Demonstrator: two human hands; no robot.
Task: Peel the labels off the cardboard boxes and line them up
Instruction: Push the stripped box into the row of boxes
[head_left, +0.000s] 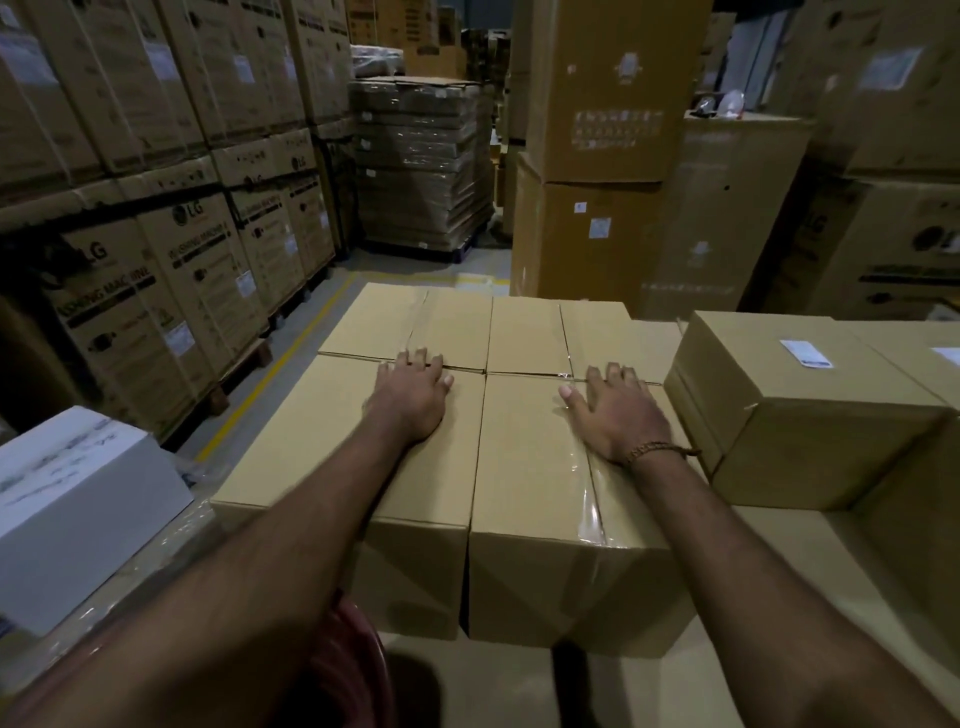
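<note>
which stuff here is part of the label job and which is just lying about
Job: two near boxes under the left hand and right hand; labelled box with its label.

Lying about: white box; wrapped pallet; LG cartons.

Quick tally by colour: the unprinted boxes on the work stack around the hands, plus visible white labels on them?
Plain brown boxes in the block under the left hand and right hand: 4
Brown box with label on the right: 1
White box on the left: 1
White label fully in view: 1
Total: 6 boxes, 1 label; a second label is cut off at the right edge.
</note>
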